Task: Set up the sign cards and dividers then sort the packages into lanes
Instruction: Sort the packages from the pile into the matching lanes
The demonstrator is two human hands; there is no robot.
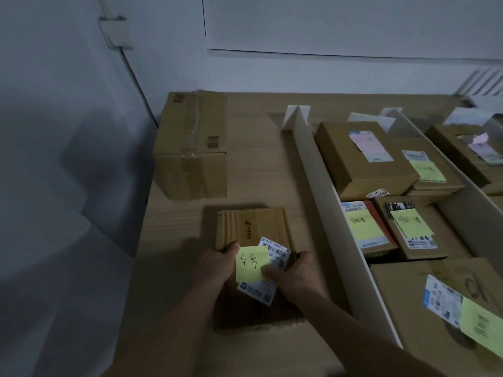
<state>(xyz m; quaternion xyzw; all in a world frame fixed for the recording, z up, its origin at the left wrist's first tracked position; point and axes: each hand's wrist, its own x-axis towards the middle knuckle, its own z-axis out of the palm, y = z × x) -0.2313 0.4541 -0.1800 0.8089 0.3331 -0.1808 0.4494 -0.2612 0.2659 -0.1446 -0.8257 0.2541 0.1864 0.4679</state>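
A flat brown cardboard package (255, 227) with a white shipping label and a yellow sticky note (250, 263) lies in the left lane of the wooden table (253, 170). My left hand (217, 265) grips its left edge, thumb on top. My right hand (296, 270) holds its right edge, thumb pressing the yellow note. A long white divider (326, 197) runs to the right of the package. A folded white sign card (295, 115) stands at the divider's far end.
A large taped carton (193, 142) sits at the far end of the left lane. Right of the divider lie several labelled packages (364, 156) with yellow and pink notes, then a second divider (462, 202). The table's left edge meets a wall.
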